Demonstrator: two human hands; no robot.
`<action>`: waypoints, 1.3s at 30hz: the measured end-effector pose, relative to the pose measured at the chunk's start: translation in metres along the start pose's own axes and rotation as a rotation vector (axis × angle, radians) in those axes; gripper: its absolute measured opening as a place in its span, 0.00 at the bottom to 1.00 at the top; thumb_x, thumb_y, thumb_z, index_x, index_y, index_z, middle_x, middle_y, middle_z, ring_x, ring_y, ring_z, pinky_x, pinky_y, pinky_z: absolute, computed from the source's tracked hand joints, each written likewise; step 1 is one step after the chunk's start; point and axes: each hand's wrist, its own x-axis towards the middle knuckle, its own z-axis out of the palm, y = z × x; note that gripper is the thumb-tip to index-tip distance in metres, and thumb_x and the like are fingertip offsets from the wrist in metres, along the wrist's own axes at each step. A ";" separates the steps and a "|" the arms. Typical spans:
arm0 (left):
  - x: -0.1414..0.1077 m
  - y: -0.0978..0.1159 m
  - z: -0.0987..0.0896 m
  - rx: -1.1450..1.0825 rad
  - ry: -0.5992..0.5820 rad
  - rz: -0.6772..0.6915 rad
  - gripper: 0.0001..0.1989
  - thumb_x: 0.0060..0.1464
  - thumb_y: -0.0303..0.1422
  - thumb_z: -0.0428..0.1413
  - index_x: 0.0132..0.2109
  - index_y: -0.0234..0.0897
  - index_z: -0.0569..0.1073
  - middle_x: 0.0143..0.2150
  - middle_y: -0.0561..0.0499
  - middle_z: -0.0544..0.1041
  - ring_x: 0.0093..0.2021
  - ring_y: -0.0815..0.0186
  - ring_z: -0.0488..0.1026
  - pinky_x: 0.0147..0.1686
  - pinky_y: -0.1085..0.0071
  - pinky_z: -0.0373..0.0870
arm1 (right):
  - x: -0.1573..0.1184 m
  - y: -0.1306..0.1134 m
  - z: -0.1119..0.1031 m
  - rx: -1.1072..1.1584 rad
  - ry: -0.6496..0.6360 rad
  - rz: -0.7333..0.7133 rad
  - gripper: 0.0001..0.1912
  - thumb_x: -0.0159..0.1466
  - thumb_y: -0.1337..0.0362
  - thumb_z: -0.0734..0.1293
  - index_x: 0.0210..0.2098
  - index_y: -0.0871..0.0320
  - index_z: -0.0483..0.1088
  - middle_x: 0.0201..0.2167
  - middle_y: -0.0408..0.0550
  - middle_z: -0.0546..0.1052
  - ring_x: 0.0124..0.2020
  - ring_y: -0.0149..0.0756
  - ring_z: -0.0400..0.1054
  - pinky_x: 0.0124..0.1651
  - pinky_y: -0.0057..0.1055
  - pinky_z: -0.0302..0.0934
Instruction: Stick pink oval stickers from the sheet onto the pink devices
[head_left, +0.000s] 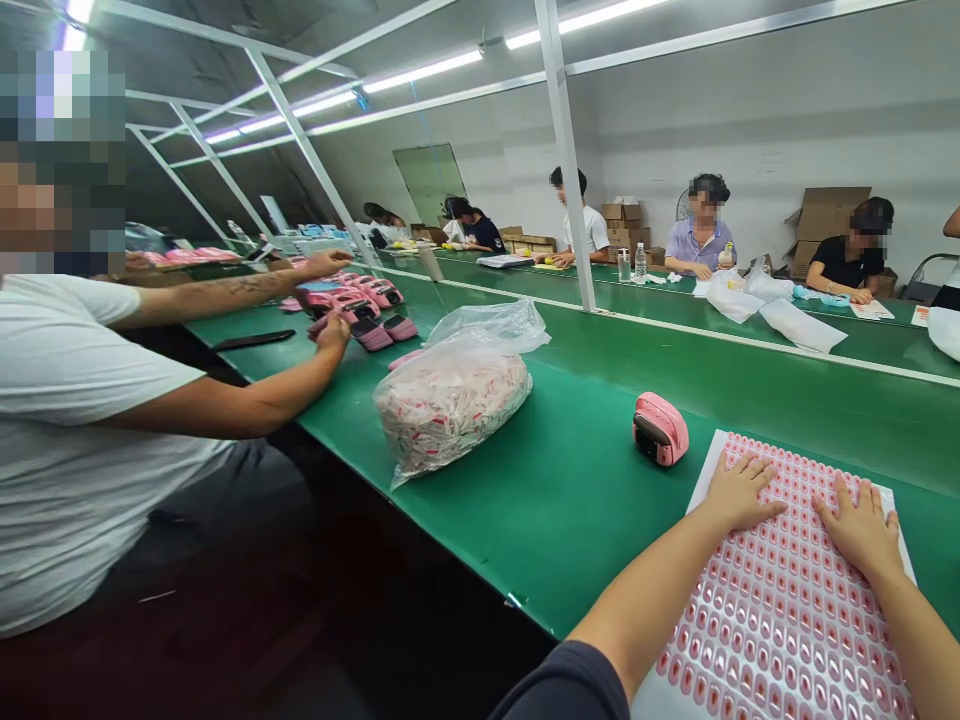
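Two hands are ours in this head view: our left hand [739, 490] and right hand [862, 525] lie open, fingers spread, pressing on a sheet of pink oval pieces [780, 600]. It lies on the green table [570, 530], just beside a small pink case [660, 428], with a plastic bag of pink-and-white pieces [452, 405] farther off.

left hand [739, 490], right hand [861, 527], on pink-printed sheet [780, 640]

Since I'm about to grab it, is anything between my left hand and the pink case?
Nothing visible blocks it. Your left hand rests on the sheet of pink shapes, and only that sheet's edge and a stretch of green bench lie before the pink case.
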 end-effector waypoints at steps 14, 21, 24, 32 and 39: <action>-0.003 0.006 0.003 -0.024 0.058 -0.101 0.35 0.54 0.53 0.34 0.63 0.39 0.48 0.66 0.48 0.50 0.65 0.59 0.40 0.60 0.47 0.35 | -0.001 0.001 0.005 -0.094 -0.038 -0.109 0.34 0.63 0.53 0.46 0.61 0.70 0.49 0.62 0.64 0.51 0.64 0.49 0.39 0.62 0.49 0.38; -0.003 0.007 0.003 -0.030 0.080 -0.112 0.34 0.54 0.51 0.35 0.63 0.38 0.48 0.66 0.49 0.49 0.65 0.59 0.40 0.60 0.46 0.35 | -0.024 -0.008 0.000 -0.239 -0.122 -0.151 0.32 0.64 0.57 0.47 0.62 0.70 0.46 0.63 0.61 0.49 0.64 0.48 0.43 0.63 0.47 0.36; -0.003 0.008 0.003 -0.030 0.083 -0.114 0.34 0.54 0.51 0.35 0.63 0.38 0.49 0.66 0.49 0.50 0.65 0.58 0.42 0.61 0.46 0.36 | -0.037 -0.009 0.000 -0.245 -0.133 -0.177 0.33 0.64 0.55 0.49 0.63 0.70 0.46 0.63 0.61 0.49 0.64 0.49 0.43 0.63 0.47 0.35; -0.005 0.008 -0.001 -0.026 0.071 -0.130 0.35 0.54 0.52 0.35 0.63 0.37 0.50 0.66 0.48 0.49 0.65 0.58 0.43 0.61 0.47 0.36 | -0.074 0.002 0.012 -0.167 -0.097 -0.284 0.33 0.61 0.52 0.53 0.61 0.66 0.52 0.64 0.55 0.49 0.65 0.48 0.38 0.63 0.48 0.35; -0.002 0.008 0.001 -0.006 0.078 -0.147 0.34 0.54 0.52 0.36 0.63 0.38 0.50 0.66 0.49 0.50 0.65 0.60 0.43 0.61 0.50 0.35 | -0.098 0.015 0.028 -0.084 0.004 -0.349 0.34 0.59 0.48 0.52 0.59 0.61 0.58 0.62 0.53 0.55 0.63 0.50 0.44 0.62 0.52 0.40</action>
